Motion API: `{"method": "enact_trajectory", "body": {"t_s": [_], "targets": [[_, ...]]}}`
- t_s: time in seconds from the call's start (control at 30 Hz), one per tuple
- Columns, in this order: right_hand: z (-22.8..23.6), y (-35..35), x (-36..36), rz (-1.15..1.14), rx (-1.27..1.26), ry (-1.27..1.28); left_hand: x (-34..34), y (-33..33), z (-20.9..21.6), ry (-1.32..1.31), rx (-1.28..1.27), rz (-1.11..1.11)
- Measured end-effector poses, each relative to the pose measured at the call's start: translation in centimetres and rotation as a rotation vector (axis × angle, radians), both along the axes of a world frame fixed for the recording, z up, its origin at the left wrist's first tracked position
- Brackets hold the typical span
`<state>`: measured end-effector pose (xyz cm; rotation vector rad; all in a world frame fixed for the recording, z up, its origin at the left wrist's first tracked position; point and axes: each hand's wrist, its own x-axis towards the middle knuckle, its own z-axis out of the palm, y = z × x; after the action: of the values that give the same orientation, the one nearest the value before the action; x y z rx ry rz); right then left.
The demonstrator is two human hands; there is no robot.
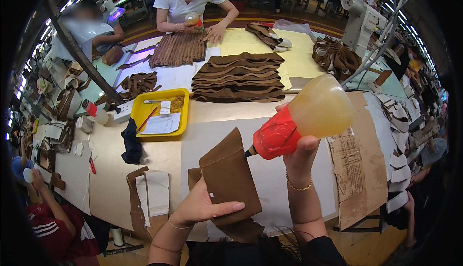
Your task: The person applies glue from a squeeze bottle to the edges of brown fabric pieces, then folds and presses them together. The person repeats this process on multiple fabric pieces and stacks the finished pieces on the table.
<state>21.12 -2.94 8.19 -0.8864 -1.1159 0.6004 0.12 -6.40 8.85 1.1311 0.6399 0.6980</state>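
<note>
The left hand is pinching a folded brown piece, thumb lying across its front; the right hand is gripping a squeeze bottle and pointing its dark nozzle down at the piece's right edge (whether the tip is touching, I cannot tell). The piece is hovering before the person, above a pale sheet. It is looking light, bendable yet fairly firm, probably best pinched low, clear of the nozzle. The bottle is seeming heavier, likely soft-walled, best held around its red wrapping. Beyond, brown strips are lying in rows, and a yellow tray is sitting leftward.
</note>
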Motion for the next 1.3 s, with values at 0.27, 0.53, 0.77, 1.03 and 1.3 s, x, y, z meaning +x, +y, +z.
{"method": "enact_trajectory", "body": {"t_s": [0.27,0.53,0.77,1.03,1.3], "targets": [[0.1,0.6,-1.0,-0.039,0.025,-0.037,-0.2,0.1,-0.3,-0.023,0.017,-0.012],[0.4,0.3,-1.5,-0.030,-0.001,-0.053,-0.3,-0.1,-0.3,-0.023,0.047,0.011],[0.2,0.2,-1.6,-0.009,-0.003,-0.041,-0.1,-0.2,-0.2,0.004,-0.042,0.047],[0.2,0.0,-1.5,0.022,-0.021,-0.028,-0.4,-0.1,-0.6,0.003,0.027,0.016],[-0.4,-1.1,-1.3,0.071,-0.098,0.008,-0.4,-0.2,-0.7,-0.018,0.035,0.033]]}}
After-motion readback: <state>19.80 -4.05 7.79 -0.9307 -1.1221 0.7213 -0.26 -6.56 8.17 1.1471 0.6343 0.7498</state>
